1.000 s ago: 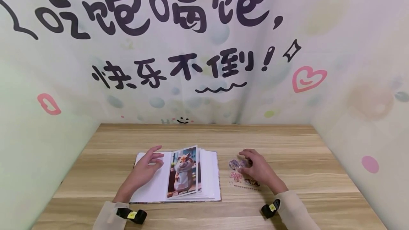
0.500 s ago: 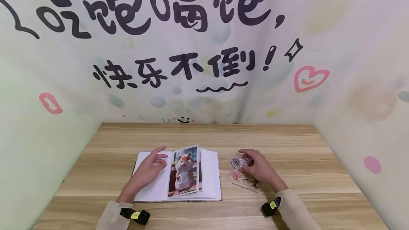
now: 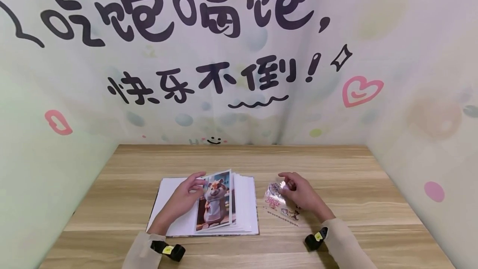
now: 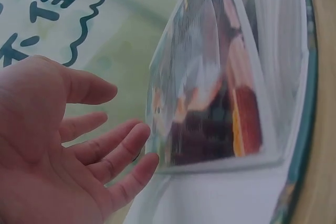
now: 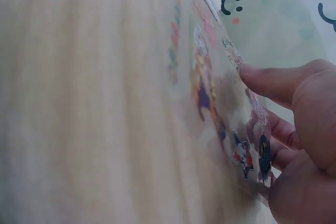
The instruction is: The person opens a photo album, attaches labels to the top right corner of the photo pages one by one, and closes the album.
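Observation:
A photo album (image 3: 245, 206) lies spread on the table, its left side white. On its right page a hamster picture (image 3: 214, 204) in a white apron stands slightly raised over several layered pages. My left hand (image 3: 184, 196) hovers over the album with fingers spread loosely, fingertips near the picture's left edge and nothing held. To the right of the album, my right hand (image 3: 303, 194) pinches a clear sticker sheet (image 3: 274, 202) by its far right part. In the right wrist view, the thumb lies on the face of the sheet (image 5: 242, 153), with the fingers behind it.
A wood-grain table (image 3: 186, 254) carries everything. Behind it hangs a printed cloth (image 3: 239, 123) with large dark characters, and pale walls close in both sides. Each wrist wears a black camera band, such as the left band (image 3: 168, 250).
My left hand has moved rightward, from the white page toward the hamster picture. The sticker sheet in my right hand has shifted slightly left and tilted, now catching light.

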The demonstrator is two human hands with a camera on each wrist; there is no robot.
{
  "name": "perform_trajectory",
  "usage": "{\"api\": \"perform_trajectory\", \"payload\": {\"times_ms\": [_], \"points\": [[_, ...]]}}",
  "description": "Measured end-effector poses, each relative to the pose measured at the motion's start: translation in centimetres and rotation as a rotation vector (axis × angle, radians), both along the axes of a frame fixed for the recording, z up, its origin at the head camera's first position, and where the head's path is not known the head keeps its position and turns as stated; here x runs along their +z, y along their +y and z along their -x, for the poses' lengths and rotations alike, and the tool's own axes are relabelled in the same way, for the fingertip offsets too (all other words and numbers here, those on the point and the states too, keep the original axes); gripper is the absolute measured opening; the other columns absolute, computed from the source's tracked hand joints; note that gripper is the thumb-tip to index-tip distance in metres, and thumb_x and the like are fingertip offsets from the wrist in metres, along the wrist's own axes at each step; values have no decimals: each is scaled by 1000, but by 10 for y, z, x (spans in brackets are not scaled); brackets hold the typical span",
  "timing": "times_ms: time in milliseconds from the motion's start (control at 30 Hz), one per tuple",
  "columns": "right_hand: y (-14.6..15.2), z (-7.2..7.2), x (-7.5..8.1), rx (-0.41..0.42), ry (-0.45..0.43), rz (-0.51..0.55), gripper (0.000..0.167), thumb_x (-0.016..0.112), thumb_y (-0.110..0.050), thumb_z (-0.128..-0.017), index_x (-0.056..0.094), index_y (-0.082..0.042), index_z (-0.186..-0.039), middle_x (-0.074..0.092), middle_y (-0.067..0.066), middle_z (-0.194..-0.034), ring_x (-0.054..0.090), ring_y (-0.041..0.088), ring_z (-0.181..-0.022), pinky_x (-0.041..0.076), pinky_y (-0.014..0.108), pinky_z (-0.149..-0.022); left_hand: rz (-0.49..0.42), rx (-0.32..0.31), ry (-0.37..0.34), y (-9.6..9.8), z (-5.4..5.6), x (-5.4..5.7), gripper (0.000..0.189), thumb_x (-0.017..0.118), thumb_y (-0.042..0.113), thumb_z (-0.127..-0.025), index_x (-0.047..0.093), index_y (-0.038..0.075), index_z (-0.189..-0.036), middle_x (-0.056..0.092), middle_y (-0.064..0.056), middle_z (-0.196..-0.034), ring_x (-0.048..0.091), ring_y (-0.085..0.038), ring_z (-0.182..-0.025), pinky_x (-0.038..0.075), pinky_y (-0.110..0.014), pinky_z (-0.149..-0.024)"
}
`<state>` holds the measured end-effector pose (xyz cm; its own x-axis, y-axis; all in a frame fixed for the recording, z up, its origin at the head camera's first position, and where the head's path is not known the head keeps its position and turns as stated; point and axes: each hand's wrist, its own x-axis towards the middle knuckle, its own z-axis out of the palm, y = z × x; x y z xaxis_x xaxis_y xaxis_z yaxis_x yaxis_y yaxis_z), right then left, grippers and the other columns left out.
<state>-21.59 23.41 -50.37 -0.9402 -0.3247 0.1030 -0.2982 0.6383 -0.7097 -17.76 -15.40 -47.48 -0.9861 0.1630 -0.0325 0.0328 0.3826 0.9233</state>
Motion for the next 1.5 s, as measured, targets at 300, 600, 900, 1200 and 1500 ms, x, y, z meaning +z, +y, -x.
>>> {"api": "perform_trajectory", "payload": {"times_ms": [300, 600, 900, 1200, 1500], "points": [[0, 2, 13, -3, -28, 89, 38, 63, 5, -90, 63, -5, -127, 65, 5, -95, 57, 12, -72, 50, 23, -59, -56, -21, -15, 22, 0, 5, 44, 61, 10, -97, 53, 12, -140, 68, -6, -120, 64, -21, -107, 54, -38, -88], [-4, 1, 36, 61, -47, 165, 27, 62, -2, -95, 65, -2, -122, 68, 5, -93, 58, 10, -71, 48, 23, -59, -126, -92, -15, 42, 0, 12, 40, 58, 10, -98, 54, 9, -137, 67, -11, -121, 63, -22, -107, 52, -35, -90], [-13, -1, 55, 108, -65, 206, 25, 64, -10, -96, 66, -4, -120, 70, 7, -96, 58, 10, -68, 50, 25, -57, -171, -156, -4, 60, 1, 16, 41, 58, 7, -98, 52, 2, -138, 64, -20, -124, 64, -32, -110, 55, -38, -92], [-25, -7, 70, 171, -93, 261, 20, 63, -8, -96, 67, -7, -116, 68, 9, -90, 60, 11, -69, 51, 26, -57, -143, -206, 22, 81, 0, 19, 37, 58, 7, -97, 56, 8, -134, 64, -20, -124, 64, -29, -111, 53, -36, -93], [-33, -11, 82, 221, -101, 279, 21, 61, -7, -97, 66, -7, -117, 67, 11, -88, 60, 11, -67, 49, 24, -53, -218, -272, -9, 100, -5, 26, 40, 55, 10, -101, 49, 12, -141, 64, -15, -125, 63, -26, -114, 51, -40, -98]]}}
